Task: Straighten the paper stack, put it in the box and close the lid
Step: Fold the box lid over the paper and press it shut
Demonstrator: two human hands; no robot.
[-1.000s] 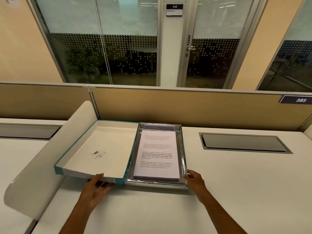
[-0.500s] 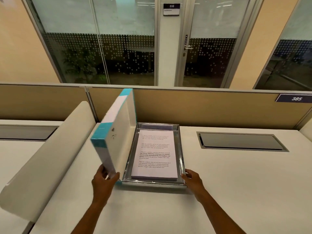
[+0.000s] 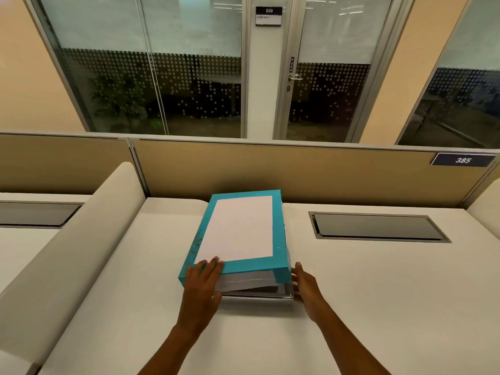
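The box (image 3: 257, 292) sits mid-desk (image 3: 365, 293) on pale, bare laminate, its teal lid (image 3: 238, 231) lowered over the paper stack (image 3: 246, 280) but gaping at the near edge. My left hand (image 3: 201, 280) pinches the lid's near-left corner — fingers on top, thumb hidden beneath. My right hand (image 3: 304, 284) rests spread against the box's right corner. Beyond, a tan partition (image 3: 297, 171), then a glass wall (image 3: 151, 66) and door (image 3: 332, 66).

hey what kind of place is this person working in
Most likely an open-plan office. The white desk is backed by a tan cubicle partition bearing a number plate reading 385, and behind it stands a glass-walled room with a door and a sign reading 030.
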